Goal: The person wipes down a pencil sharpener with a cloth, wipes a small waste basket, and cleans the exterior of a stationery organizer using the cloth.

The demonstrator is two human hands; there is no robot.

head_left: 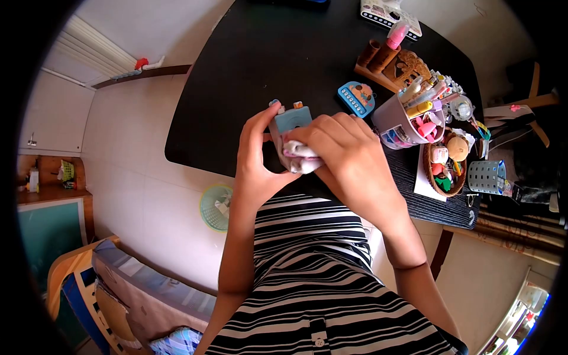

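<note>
Above the near edge of the black table, my left hand [255, 168] is closed around a small light-blue boxy object [291, 120]. Its thumb and fingers grip the sides, and small orange-and-white bits show along the top. A folded white cloth with pink parts [300, 160] is bunched in my right hand [349, 151], whose fingers press it against the front of the boxy object. My fingers and the cloth hide much of that object, so its exact kind cannot be made out.
On the black table [248, 65] stand a blue dog-face gadget [357, 98], a lilac pen holder [393, 121], a brown wooden stand [378, 74], a wicker basket of small items [431, 179] and a perforated blue-grey cup [486, 176]. A green waste basket [207, 207] is on the floor.
</note>
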